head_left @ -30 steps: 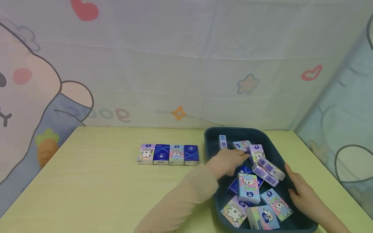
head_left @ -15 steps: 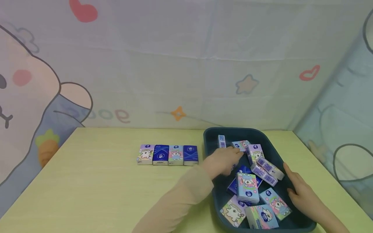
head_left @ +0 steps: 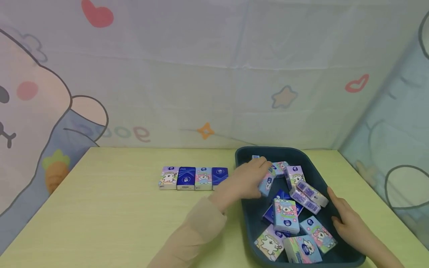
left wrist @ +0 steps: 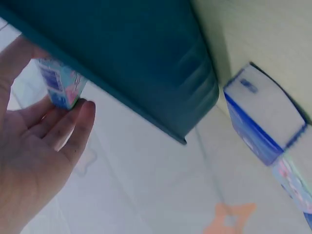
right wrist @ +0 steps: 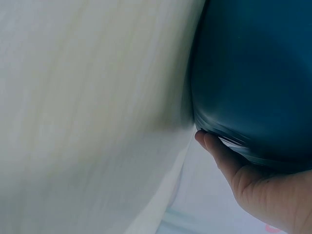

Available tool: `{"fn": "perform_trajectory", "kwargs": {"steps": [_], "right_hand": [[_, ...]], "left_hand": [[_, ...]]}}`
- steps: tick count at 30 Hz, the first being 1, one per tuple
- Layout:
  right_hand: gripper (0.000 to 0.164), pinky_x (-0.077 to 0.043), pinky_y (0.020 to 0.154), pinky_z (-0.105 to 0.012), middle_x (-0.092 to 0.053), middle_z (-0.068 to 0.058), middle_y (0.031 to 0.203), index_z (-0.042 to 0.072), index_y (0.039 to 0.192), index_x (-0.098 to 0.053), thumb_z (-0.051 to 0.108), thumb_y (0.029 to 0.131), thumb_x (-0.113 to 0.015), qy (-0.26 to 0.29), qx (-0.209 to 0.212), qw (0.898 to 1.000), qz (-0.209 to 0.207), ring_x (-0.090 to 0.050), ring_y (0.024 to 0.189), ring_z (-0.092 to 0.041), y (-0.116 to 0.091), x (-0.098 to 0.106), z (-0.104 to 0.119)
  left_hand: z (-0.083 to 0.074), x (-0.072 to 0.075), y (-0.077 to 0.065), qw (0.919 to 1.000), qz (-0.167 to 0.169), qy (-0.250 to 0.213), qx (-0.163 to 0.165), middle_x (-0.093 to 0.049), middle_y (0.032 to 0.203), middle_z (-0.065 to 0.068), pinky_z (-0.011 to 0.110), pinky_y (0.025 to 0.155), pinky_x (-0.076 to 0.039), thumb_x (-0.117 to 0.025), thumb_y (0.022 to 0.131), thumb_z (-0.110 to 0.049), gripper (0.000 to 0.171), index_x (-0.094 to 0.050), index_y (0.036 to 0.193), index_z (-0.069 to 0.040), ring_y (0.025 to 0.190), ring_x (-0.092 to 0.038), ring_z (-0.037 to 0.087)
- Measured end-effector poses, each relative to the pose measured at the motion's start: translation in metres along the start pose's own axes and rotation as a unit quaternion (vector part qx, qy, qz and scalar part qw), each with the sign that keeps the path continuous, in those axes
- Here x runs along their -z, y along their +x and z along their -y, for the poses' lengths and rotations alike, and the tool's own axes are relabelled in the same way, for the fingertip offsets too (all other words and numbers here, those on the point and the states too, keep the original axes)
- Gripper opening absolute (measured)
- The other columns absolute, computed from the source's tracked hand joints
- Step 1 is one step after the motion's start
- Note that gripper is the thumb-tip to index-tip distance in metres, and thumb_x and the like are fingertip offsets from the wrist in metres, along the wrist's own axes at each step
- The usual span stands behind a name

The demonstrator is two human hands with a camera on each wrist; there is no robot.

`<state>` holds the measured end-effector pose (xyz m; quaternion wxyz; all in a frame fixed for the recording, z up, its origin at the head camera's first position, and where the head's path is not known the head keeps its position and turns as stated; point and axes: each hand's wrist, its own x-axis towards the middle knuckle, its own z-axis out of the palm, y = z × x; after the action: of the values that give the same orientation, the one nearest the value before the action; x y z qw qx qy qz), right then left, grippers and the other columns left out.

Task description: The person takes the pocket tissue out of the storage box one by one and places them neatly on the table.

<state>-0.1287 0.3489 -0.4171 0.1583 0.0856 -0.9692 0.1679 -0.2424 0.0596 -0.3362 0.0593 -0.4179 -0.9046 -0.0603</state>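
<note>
My left hand [head_left: 246, 180] pinches a light blue tissue pack [head_left: 267, 183] over the left side of a dark teal tray [head_left: 281, 149]. In the left wrist view the thumb and fingers hold this pack [left wrist: 61, 84] at the tray's rim, partly hidden by the tray wall. My right hand [head_left: 353, 229] grips the tray's right rim, thumb over the inside edge. From the right wrist view, its fingers [right wrist: 222, 156] lie against the outer wall. Several tissue packs lie jumbled in the tray, among them a light blue one [head_left: 286, 216] on top of dark blue ones.
Left of the tray, several tissue packs stand side by side in a row, purple [head_left: 168, 178], dark blue [head_left: 186, 178], light green-blue [head_left: 203, 178] and dark blue [head_left: 219, 175]. The light wooden table [head_left: 117, 208] ends at a printed cloth backdrop [head_left: 187, 85].
My left hand has drawn left towards the tray's left rim, lifting a light blue tissue pack that was hidden under it. My right hand stays on the rim.
</note>
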Motion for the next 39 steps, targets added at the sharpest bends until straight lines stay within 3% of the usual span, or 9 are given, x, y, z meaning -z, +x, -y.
{"fn": "perform_trajectory", "kwargs": {"steps": [3, 5, 9, 13, 16, 19, 23, 31, 39], "right_hand": [[0.091, -0.05, 0.086, -0.046, -0.05, -0.032, 0.119, 0.001, 0.153, -0.014, -0.017, 0.075, -0.058, 0.003, -0.003, 1.0, 0.003, -0.051, 0.108, -0.05, 0.0, 0.002, 0.0], [0.09, -0.045, 0.086, -0.061, -0.048, -0.034, 0.121, -0.001, 0.152, -0.011, -0.018, 0.076, -0.056, 0.012, -0.011, 1.0, 0.014, -0.049, 0.11, -0.053, 0.001, 0.003, 0.002], [0.089, -0.046, 0.087, -0.059, -0.048, -0.034, 0.121, -0.001, 0.152, -0.012, -0.017, 0.076, -0.056, 0.013, -0.016, 1.0, 0.019, -0.049, 0.11, -0.052, 0.001, 0.002, 0.003], [0.088, -0.046, 0.086, -0.057, -0.049, -0.032, 0.12, -0.001, 0.152, -0.013, -0.017, 0.076, -0.056, 0.01, -0.018, 1.0, 0.019, -0.049, 0.111, -0.051, 0.0, 0.002, 0.002], [0.088, -0.041, 0.087, -0.068, -0.046, -0.035, 0.122, -0.002, 0.152, -0.01, -0.017, 0.078, -0.054, 0.023, -0.025, 0.999, 0.03, -0.047, 0.112, -0.054, 0.0, 0.002, 0.004], [0.088, -0.041, 0.087, -0.069, -0.045, -0.035, 0.123, -0.002, 0.152, -0.01, -0.018, 0.078, -0.054, 0.026, -0.024, 0.999, 0.028, -0.046, 0.112, -0.055, 0.0, 0.003, 0.004], [0.088, -0.041, 0.087, -0.07, -0.044, -0.036, 0.123, -0.002, 0.152, -0.009, -0.017, 0.078, -0.054, 0.028, -0.025, 0.999, 0.028, -0.046, 0.112, -0.056, 0.001, 0.004, 0.005], [0.085, -0.039, 0.09, -0.07, -0.042, -0.037, 0.126, -0.003, 0.152, -0.008, -0.015, 0.08, -0.053, 0.031, -0.039, 0.998, 0.046, -0.044, 0.115, -0.057, 0.003, 0.006, 0.006], [0.084, -0.039, 0.091, -0.07, -0.041, -0.037, 0.126, -0.005, 0.151, -0.008, -0.015, 0.081, -0.053, 0.033, -0.043, 0.997, 0.052, -0.044, 0.115, -0.057, 0.003, 0.006, 0.007]], "left_hand": [[0.003, 0.006, -0.01, 0.9991, -0.04, -0.011, 0.01, -0.049, 0.138, 0.003, 0.029, 0.107, -0.043, -0.083, 0.072, -0.029, 0.084, -0.04, 0.142, -0.009, 0.129, -0.048, 0.018], [0.005, 0.007, -0.015, 0.9977, -0.057, -0.027, 0.024, -0.05, 0.137, 0.004, 0.029, 0.106, -0.044, -0.083, 0.071, -0.03, 0.084, -0.041, 0.141, -0.008, 0.126, -0.049, 0.018], [0.008, 0.006, -0.028, 0.9907, -0.079, -0.086, 0.069, -0.051, 0.136, 0.006, 0.028, 0.104, -0.045, -0.083, 0.07, -0.031, 0.087, -0.04, 0.141, -0.007, 0.12, -0.051, 0.017], [0.011, 0.004, -0.041, 0.9699, -0.105, -0.192, 0.107, -0.052, 0.133, 0.006, 0.03, 0.097, -0.05, -0.084, 0.069, -0.029, 0.085, -0.042, 0.139, -0.007, 0.11, -0.052, 0.017], [0.015, 0.005, -0.051, 0.9485, -0.122, -0.259, 0.135, -0.054, 0.13, 0.007, 0.034, 0.093, -0.051, -0.085, 0.068, -0.029, 0.083, -0.044, 0.137, -0.008, 0.107, -0.053, 0.019], [0.019, 0.007, -0.06, 0.9308, -0.143, -0.292, 0.167, -0.056, 0.129, 0.007, 0.038, 0.09, -0.05, -0.086, 0.066, -0.03, 0.082, -0.047, 0.134, -0.008, 0.108, -0.05, 0.022], [0.028, 0.007, -0.072, 0.9212, -0.163, -0.298, 0.189, -0.058, 0.126, 0.006, 0.037, 0.086, -0.05, -0.086, 0.065, -0.034, 0.077, -0.051, 0.13, -0.009, 0.109, -0.047, 0.022], [0.046, 0.005, -0.09, 0.917, -0.159, -0.303, 0.205, -0.06, 0.117, 0.006, 0.031, 0.076, -0.048, -0.084, 0.066, -0.032, 0.073, -0.054, 0.127, -0.008, 0.103, -0.05, 0.023], [0.058, -0.003, -0.098, 0.929, -0.113, -0.284, 0.208, -0.059, 0.112, 0.009, 0.031, 0.077, -0.047, -0.083, 0.065, -0.027, 0.076, -0.051, 0.13, -0.002, 0.099, -0.05, 0.022]]}}
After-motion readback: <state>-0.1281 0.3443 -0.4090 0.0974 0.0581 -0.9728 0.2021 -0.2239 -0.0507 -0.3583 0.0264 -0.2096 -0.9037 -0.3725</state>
